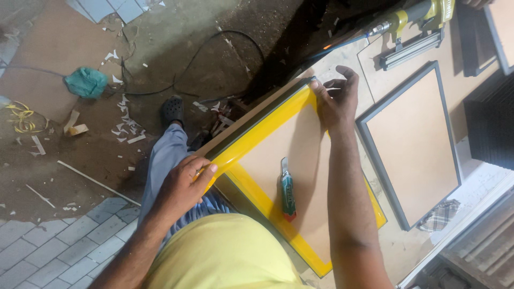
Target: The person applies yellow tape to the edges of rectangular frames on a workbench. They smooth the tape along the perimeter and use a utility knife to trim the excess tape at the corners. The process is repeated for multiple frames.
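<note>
Rectangular picture frame with a brown backing board and a border of glossy yellow tape lying face down on the pale counter, one long side flush with the counter's floor-side edge. Left hand clamped over that side at the near corner of the frame, thumb pressing the tape flat — grip closed on frame and tape. Right hand at the far corner, fingertips pinching the tape end down, other fingers spread.

Best handled, by judgement, by keeping the strip taut between both hands and smoothing from corner to corner, no slack or bubbles.

Green-handled utility knife resting on the backing board, inside the frame. Dark-edged second frame just beside the frame, away from the floor — little sliding room there. Yellow nail gun beyond the far corner. Open drop along the floor side.
</note>
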